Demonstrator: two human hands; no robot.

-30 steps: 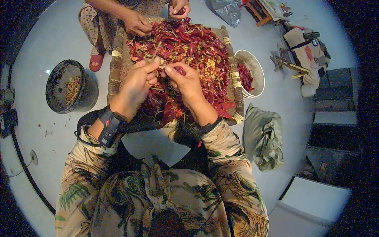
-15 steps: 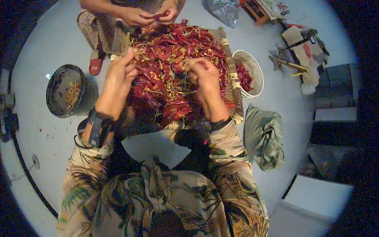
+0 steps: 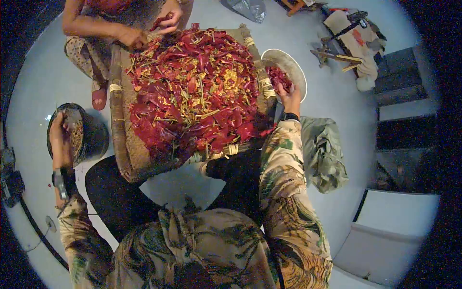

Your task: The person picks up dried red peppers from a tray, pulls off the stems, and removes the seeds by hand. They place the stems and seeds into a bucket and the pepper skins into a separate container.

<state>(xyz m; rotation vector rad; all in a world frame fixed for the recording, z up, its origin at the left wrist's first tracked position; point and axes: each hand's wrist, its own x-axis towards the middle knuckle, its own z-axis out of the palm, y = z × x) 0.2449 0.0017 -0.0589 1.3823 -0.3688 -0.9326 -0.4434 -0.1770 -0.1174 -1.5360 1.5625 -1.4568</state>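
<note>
My left hand (image 3: 59, 136) hangs over the near side of a dark bucket (image 3: 96, 137), which has dry stem bits (image 3: 76, 135) inside. Its fingers are apart and I see nothing held in them. My right hand (image 3: 290, 100) reaches over the rim of a white bucket (image 3: 299, 77), fingers spread beside the red dried chili pieces (image 3: 279, 78) in it. Between my arms a woven tray with a wooden frame (image 3: 117, 139) carries a heap of dried red chilies (image 3: 192, 91), mixed with yellow seeds and stems.
Across the tray sits another person, whose hands (image 3: 166, 21) hold a dried chili at its far left edge. A green-grey plastic bag (image 3: 325, 154) lies right of my right arm. A grey bag (image 3: 248, 8) and a cluttered low seat (image 3: 351, 43) are farther back.
My hands have moved apart from above the chili heap: the left out to the dark bucket, the right out to the white bucket. The view has shifted, showing more of the tray.
</note>
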